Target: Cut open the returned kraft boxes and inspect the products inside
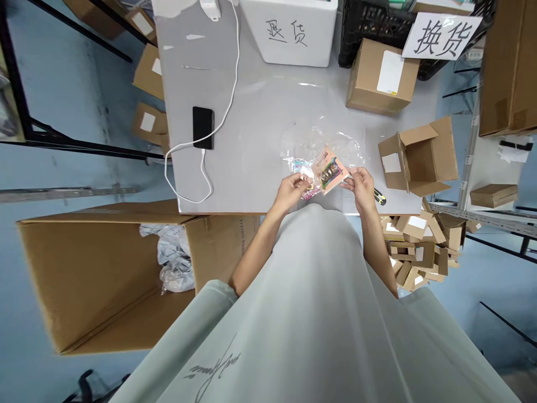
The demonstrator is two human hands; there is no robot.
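At the table's front edge, my right hand [361, 187] pinches the right corner of a small flat orange packet [329, 169] with a dark colourful picture on it. Close on the other side, my left hand [292, 190] has its fingertips closed on a shiny packet [301, 167] in blue and pink. The two packets lie side by side and partly overlap. Thin clear plastic wrap [321, 140] spreads on the table just behind them. A yellow and black utility knife [380, 196] lies right beside my right wrist.
An open cardboard box [423, 159] and a closed one [380, 78] stand at the right. Behind are a white bin [293, 42] and a black crate [373, 25]. A phone [203, 127] with a white cable lies left. Below sit a large carton [104, 280] and several small boxes [419, 246].
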